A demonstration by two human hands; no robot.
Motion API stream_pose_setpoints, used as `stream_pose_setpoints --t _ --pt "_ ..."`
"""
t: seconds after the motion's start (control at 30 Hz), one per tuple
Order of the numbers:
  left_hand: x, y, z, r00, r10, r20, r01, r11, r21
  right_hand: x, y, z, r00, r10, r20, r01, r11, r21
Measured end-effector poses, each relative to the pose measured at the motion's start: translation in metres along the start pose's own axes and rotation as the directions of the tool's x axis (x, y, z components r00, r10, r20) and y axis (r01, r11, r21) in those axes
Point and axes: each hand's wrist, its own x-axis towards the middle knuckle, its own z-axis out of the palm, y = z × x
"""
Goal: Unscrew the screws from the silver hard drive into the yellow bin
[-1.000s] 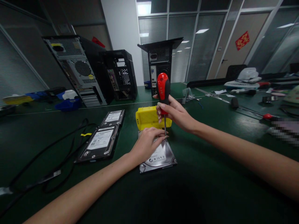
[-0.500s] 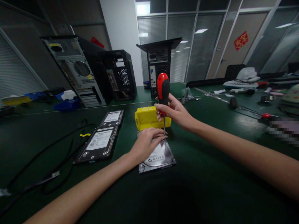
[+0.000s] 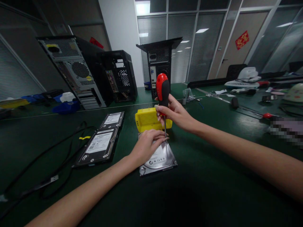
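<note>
My right hand is wrapped round the red and black handle of a screwdriver, held nearly upright with its shaft pointing down. Beneath it, a silver hard drive lies flat on the green table. My left hand rests over the drive's upper left part. Its thumb and fingertips close about the low end of the shaft, at the drive's far right side. The screwdriver's tip and whatever it touches are hidden by those fingers. Just behind the drive stands a yellow plastic bin, partly covered by both hands.
Two more hard drives lie to the left, near black cables. Computer cases stand at the back, one with a loose-looking panel on top. On the right are a long red-handled tool and a white device.
The view has shifted slightly, moving everything a little left in the picture. The red handle leans a touch more left; both hands keep their places at the drive.
</note>
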Motion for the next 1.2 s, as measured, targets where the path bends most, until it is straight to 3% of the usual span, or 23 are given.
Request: stream_pose_setpoints --t 0.7,0.97,1.2 --pt "0.0006 -0.0024 0.0018 1.000 0.012 0.007 -0.011 0.999 -0.035 -0.0011 -0.0040 0.0014 1.000 0.009 -0.003 -0.009 1.000 -0.005" --pt "0.0007 0.0025 -0.0017 1.000 0.022 0.011 -0.022 0.999 0.038 -0.0009 -0.0033 -0.0010 0.999 0.020 -0.045 -0.023 0.997 -0.071" --pt "-0.0002 0.0024 -0.0020 1.000 0.013 0.015 -0.014 0.999 0.051 -0.0030 -0.0040 0.0008 0.999 0.026 -0.024 -0.026 1.000 -0.018"
